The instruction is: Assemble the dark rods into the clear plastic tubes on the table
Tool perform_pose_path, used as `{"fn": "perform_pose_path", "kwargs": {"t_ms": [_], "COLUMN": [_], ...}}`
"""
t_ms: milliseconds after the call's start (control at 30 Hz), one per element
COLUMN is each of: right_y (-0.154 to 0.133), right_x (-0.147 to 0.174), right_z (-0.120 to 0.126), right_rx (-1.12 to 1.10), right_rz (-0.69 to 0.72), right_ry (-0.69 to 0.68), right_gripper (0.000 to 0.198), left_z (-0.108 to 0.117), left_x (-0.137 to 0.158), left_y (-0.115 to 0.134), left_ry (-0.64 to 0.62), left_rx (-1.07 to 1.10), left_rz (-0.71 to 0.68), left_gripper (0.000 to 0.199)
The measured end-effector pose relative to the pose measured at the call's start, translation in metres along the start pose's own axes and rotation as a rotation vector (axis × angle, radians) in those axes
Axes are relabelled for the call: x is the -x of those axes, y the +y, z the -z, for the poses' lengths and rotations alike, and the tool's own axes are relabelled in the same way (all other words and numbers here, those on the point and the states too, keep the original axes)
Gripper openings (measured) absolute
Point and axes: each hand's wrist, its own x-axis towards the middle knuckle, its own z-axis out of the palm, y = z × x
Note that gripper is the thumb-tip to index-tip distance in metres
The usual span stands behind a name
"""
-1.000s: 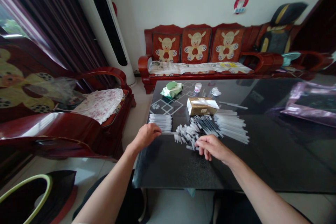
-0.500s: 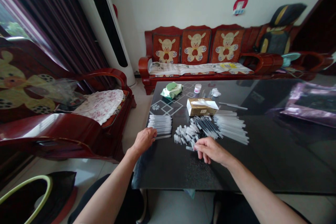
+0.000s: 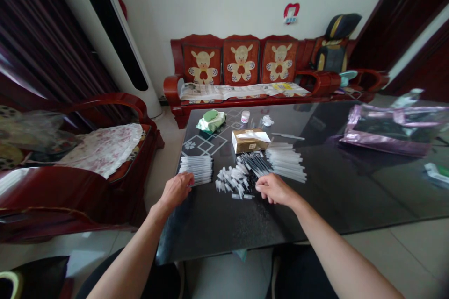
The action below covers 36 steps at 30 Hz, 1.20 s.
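Observation:
My left hand (image 3: 177,188) rests at the left end of a neat row of white pens (image 3: 197,167), fingers closed around the end of the nearest pen (image 3: 201,183), which lies against the others. My right hand (image 3: 275,188) has its fingertips pinched together at the right edge of the small parts; what they hold, if anything, is hidden. Left of it lies a heap of clear pen caps (image 3: 232,178), with small black parts (image 3: 251,180) beside them. Dark pen refills (image 3: 257,163) lie just beyond, and translucent pen barrels (image 3: 286,162) are fanned out to the right.
A gold tissue box (image 3: 250,141) stands behind the refills. Farther back on the black table (image 3: 315,196) are a green wipes pack (image 3: 211,121), a small cup (image 3: 245,117) and crumpled tissue (image 3: 267,120). A shiny pink bag (image 3: 389,131) lies at right.
The view has turned right. My left hand has brought the nearest pen in against the row. My right hand has moved from the caps rightward to the black parts, its fingers drawn closer together.

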Motion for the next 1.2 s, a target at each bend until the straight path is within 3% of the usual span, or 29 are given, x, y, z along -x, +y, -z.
{"fn": "perform_pose_path", "kwargs": {"t_ms": [133, 233, 433, 667, 833, 900, 1000, 1100, 1200], "right_y": [0.030, 0.052, 0.070, 0.066, 0.059, 0.054, 0.038, 0.008, -0.025], "right_x": [0.002, 0.005, 0.002, 0.001, 0.010, 0.014, 0.019, 0.022, 0.022], "right_z": [0.049, 0.073, 0.075, 0.069, 0.074, 0.073, 0.054, 0.011, -0.036], "right_rx": [0.395, 0.631, 0.710, 0.761, 0.767, 0.676, 0.269, -0.104, -0.219], "right_rz": [-0.155, -0.298, -0.364, -0.337, -0.278, -0.221, -0.093, -0.035, 0.065], "right_ry": [0.389, 0.513, 0.445, 0.386, 0.360, 0.348, 0.271, 0.107, 0.004], "right_gripper": [0.017, 0.019, 0.018, 0.017, 0.016, 0.011, 0.007, 0.010, 0.006], "left_z": [0.000, 0.000, 0.002, 0.007, 0.011, 0.009, -0.001, -0.015, -0.028], "left_x": [0.000, -0.002, -0.007, -0.012, -0.011, -0.010, -0.007, -0.003, 0.000], "left_y": [0.000, 0.000, 0.012, 0.045, 0.068, 0.078, 0.095, 0.115, 0.129], "left_ry": [-0.006, 0.011, 0.086, 0.232, 0.264, 0.237, 0.119, -0.080, -0.199], "left_rx": [0.006, 0.025, 0.129, 0.345, 0.604, 0.722, 0.989, 1.290, 1.427], "left_rz": [-0.007, -0.016, -0.028, -0.070, -0.072, -0.058, -0.015, -0.008, -0.043], "left_gripper": [0.017, 0.016, 0.012, 0.003, 0.011, 0.013, 0.020, 0.036, 0.045]}}
